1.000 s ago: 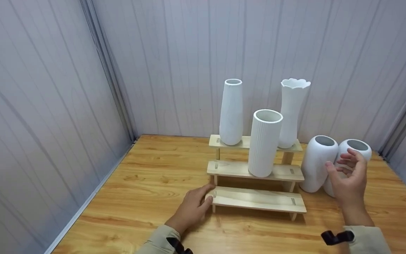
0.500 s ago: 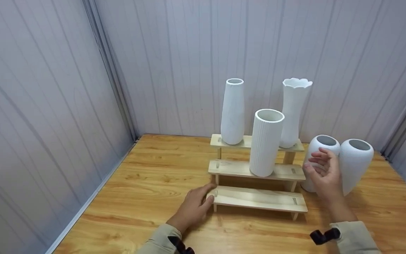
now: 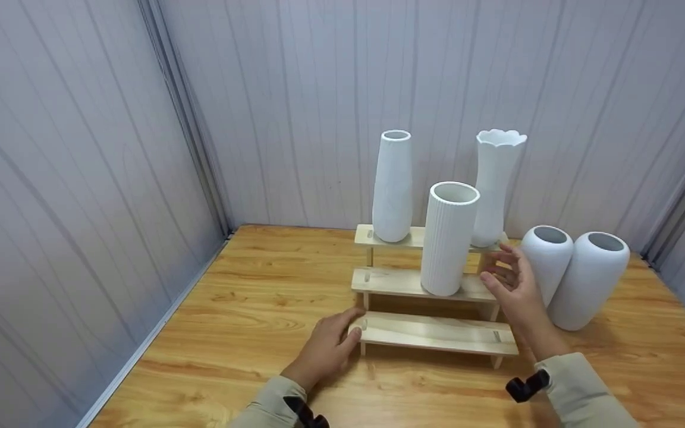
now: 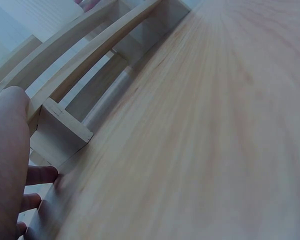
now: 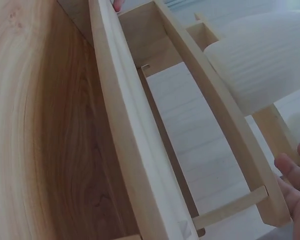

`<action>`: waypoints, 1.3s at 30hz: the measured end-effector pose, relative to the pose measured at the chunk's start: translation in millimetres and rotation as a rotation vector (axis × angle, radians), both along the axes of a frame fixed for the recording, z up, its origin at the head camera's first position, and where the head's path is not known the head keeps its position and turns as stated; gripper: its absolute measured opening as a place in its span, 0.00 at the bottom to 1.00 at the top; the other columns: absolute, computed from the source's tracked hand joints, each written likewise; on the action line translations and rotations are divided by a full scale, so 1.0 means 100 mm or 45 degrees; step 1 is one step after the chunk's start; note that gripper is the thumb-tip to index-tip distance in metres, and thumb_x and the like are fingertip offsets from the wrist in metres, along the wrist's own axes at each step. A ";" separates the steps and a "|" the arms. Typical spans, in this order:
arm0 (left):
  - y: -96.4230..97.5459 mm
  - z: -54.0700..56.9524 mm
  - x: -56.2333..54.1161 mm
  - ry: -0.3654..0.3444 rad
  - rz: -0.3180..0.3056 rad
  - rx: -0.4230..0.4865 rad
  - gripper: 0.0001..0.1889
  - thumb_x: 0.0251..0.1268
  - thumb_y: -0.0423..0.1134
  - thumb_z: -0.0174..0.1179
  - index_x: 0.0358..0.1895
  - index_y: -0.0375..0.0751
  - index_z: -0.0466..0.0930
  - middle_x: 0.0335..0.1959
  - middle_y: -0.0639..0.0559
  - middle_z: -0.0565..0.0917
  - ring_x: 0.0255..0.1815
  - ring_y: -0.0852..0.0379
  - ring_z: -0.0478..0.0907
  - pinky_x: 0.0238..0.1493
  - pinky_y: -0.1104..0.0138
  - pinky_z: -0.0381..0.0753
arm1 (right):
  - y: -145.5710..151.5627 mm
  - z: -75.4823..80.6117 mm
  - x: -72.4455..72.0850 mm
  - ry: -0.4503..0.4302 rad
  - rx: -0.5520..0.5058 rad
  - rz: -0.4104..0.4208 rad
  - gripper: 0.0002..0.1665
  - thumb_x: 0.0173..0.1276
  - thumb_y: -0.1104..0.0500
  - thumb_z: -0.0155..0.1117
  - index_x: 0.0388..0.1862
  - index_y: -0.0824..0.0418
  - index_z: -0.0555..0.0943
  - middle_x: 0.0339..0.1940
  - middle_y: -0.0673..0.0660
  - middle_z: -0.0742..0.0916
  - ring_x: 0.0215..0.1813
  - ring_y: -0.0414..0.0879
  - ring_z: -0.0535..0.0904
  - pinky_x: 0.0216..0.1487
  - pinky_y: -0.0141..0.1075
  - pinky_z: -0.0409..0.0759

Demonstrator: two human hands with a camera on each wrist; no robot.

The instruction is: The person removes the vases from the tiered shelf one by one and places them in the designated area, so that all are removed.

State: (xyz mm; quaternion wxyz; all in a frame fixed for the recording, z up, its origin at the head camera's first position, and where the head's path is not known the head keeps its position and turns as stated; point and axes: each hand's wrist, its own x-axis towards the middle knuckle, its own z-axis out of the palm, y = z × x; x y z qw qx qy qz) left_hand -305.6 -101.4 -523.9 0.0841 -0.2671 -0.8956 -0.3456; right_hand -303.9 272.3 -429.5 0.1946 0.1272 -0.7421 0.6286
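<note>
A three-tier wooden display stand [image 3: 437,333] stands on the table. My left hand [image 3: 324,348] holds the left end of its lowest shelf, thumb at the front edge and index finger behind. In the left wrist view the other fingers [image 4: 40,175] hang low near the tabletop. My right hand [image 3: 518,291] is at the right end of the middle shelf, fingers loosely bent, holding nothing; whether it touches the shelf cannot be told. A ribbed white vase [image 3: 451,244] stands on the middle shelf. The top shelf bears a slim vase [image 3: 393,190] and a scalloped-rim vase [image 3: 492,190].
Two rounded white vases, a nearer-left one [image 3: 547,255] partly hidden by my right hand and another [image 3: 592,279] beside it, stand on the wooden table [image 3: 259,285] right of the stand. Panelled walls [image 3: 295,119] rise behind and at the sides.
My right hand has moved left, from in front of the two rounded vases to the stand's right end. The left hand stays at the lowest shelf, and the vases keep their places.
</note>
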 end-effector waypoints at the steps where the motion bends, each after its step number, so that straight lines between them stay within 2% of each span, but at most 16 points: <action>1: 0.00 0.00 0.00 -0.003 0.002 -0.001 0.23 0.81 0.54 0.44 0.71 0.54 0.71 0.66 0.54 0.78 0.67 0.49 0.74 0.69 0.45 0.66 | -0.02 0.00 -0.01 0.001 -0.001 0.013 0.40 0.72 0.65 0.64 0.77 0.64 0.58 0.64 0.63 0.73 0.62 0.49 0.76 0.58 0.24 0.76; 5: -0.01 0.00 0.00 -0.017 0.005 -0.005 0.24 0.81 0.55 0.44 0.72 0.54 0.71 0.67 0.55 0.78 0.67 0.49 0.73 0.69 0.45 0.65 | -0.07 0.01 -0.08 0.019 0.033 0.066 0.40 0.70 0.67 0.65 0.77 0.63 0.59 0.64 0.62 0.76 0.63 0.53 0.77 0.59 0.27 0.77; 8: -0.01 0.00 0.00 -0.025 0.007 -0.001 0.24 0.81 0.55 0.44 0.72 0.54 0.71 0.67 0.55 0.78 0.68 0.49 0.73 0.69 0.45 0.65 | -0.10 0.02 -0.13 0.001 0.104 0.099 0.42 0.70 0.65 0.67 0.78 0.60 0.59 0.64 0.62 0.77 0.63 0.53 0.77 0.61 0.28 0.76; 13: 0.00 0.00 0.01 -0.027 0.018 0.009 0.23 0.81 0.55 0.45 0.71 0.55 0.71 0.67 0.55 0.78 0.68 0.49 0.73 0.70 0.45 0.63 | -0.17 0.06 -0.17 -0.097 0.166 0.154 0.45 0.69 0.61 0.69 0.79 0.56 0.56 0.68 0.63 0.76 0.65 0.56 0.76 0.67 0.41 0.74; 15: 0.00 -0.01 0.01 -0.023 0.018 0.008 0.23 0.81 0.55 0.45 0.71 0.55 0.71 0.67 0.55 0.78 0.68 0.49 0.73 0.70 0.45 0.63 | -0.19 0.07 -0.18 -0.119 0.170 0.163 0.46 0.69 0.61 0.70 0.79 0.57 0.56 0.69 0.65 0.75 0.66 0.59 0.75 0.69 0.49 0.72; 18: 0.00 -0.01 0.00 -0.026 0.004 0.005 0.23 0.81 0.55 0.44 0.72 0.55 0.71 0.67 0.55 0.77 0.69 0.49 0.72 0.70 0.44 0.63 | -0.23 0.08 -0.20 -0.146 0.174 0.169 0.49 0.68 0.61 0.71 0.80 0.57 0.54 0.70 0.67 0.74 0.68 0.62 0.74 0.70 0.55 0.69; 22: -0.01 0.00 0.00 -0.043 -0.014 0.010 0.25 0.82 0.56 0.42 0.73 0.54 0.70 0.68 0.55 0.76 0.70 0.49 0.71 0.70 0.43 0.63 | -0.27 0.09 -0.23 -0.197 0.183 0.177 0.53 0.67 0.59 0.72 0.82 0.57 0.51 0.71 0.69 0.72 0.70 0.64 0.72 0.71 0.56 0.67; 30: 0.00 0.00 0.00 -0.017 -0.014 0.023 0.23 0.81 0.54 0.44 0.71 0.53 0.72 0.67 0.56 0.78 0.68 0.50 0.73 0.69 0.44 0.65 | -0.32 0.10 -0.28 -0.296 0.137 0.234 0.56 0.67 0.56 0.72 0.83 0.54 0.47 0.76 0.70 0.67 0.75 0.65 0.65 0.72 0.60 0.64; 33: 0.01 0.00 0.00 -0.012 -0.010 0.023 0.23 0.81 0.53 0.45 0.71 0.53 0.72 0.67 0.56 0.78 0.68 0.50 0.73 0.69 0.44 0.65 | -0.35 0.10 -0.30 -0.306 0.092 0.268 0.58 0.67 0.57 0.72 0.83 0.56 0.45 0.77 0.70 0.65 0.76 0.64 0.62 0.73 0.59 0.62; 39: 0.01 0.01 0.00 -0.016 -0.006 0.018 0.23 0.81 0.54 0.44 0.71 0.51 0.72 0.67 0.55 0.78 0.69 0.50 0.72 0.69 0.45 0.65 | -0.41 0.10 -0.34 -0.287 0.024 0.334 0.57 0.65 0.62 0.74 0.82 0.59 0.47 0.78 0.66 0.64 0.78 0.61 0.59 0.77 0.58 0.56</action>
